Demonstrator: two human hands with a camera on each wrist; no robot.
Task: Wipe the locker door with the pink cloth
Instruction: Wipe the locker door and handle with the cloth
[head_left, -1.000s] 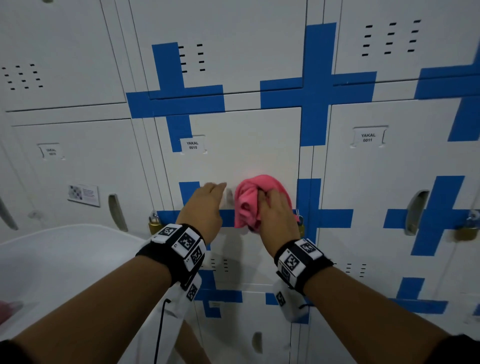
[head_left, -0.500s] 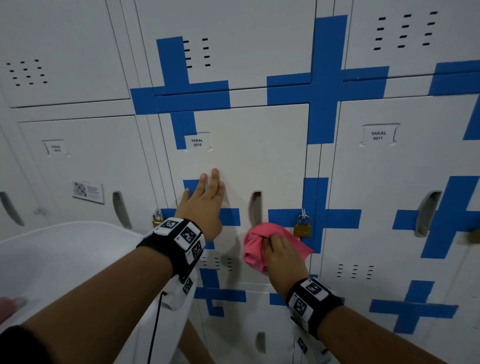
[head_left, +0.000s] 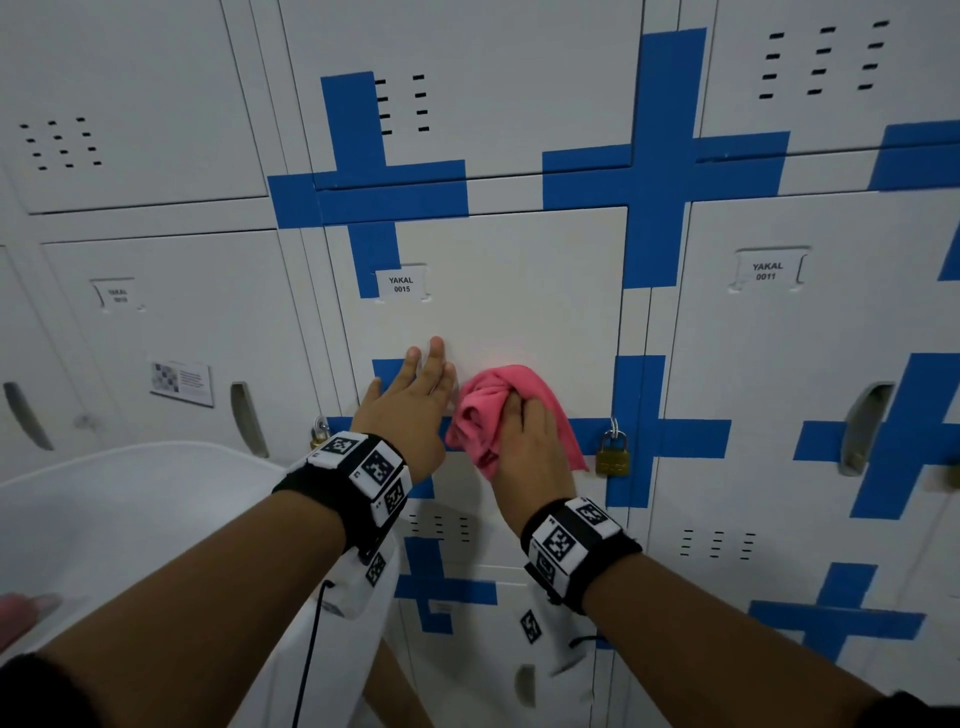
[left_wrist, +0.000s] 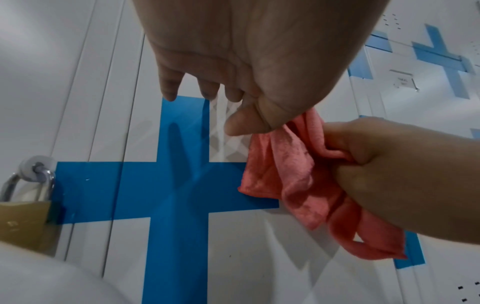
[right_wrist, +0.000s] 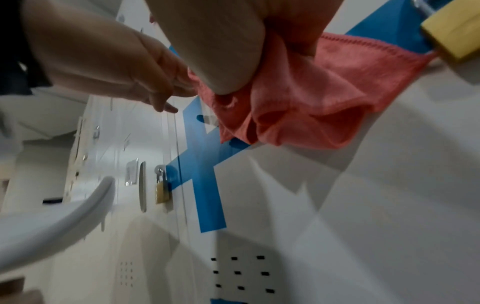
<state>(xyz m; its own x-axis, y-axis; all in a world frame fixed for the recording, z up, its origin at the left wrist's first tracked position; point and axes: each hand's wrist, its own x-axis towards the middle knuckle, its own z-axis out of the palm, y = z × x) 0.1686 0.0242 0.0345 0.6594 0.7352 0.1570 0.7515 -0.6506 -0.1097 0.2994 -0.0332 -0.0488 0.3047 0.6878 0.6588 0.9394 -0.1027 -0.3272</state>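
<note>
So the right hand (head_left: 524, 436) has the pink cloth (head_left: 488, 410) bunched up in its fingers, pressed on the locker door (head_left: 519, 291) around mid-frame, just left of a brass padlock (head_left: 613, 457). The left hand (head_left: 410, 405) is flat against the door with fingers straight, right beside the cloth, over some blue tape (left_wrist: 176, 185).

Bare locker door (head_left: 519, 291) above; brass padlock (head_left: 613, 460) just right, left hand (head_left: 410, 410) alongside.
</note>
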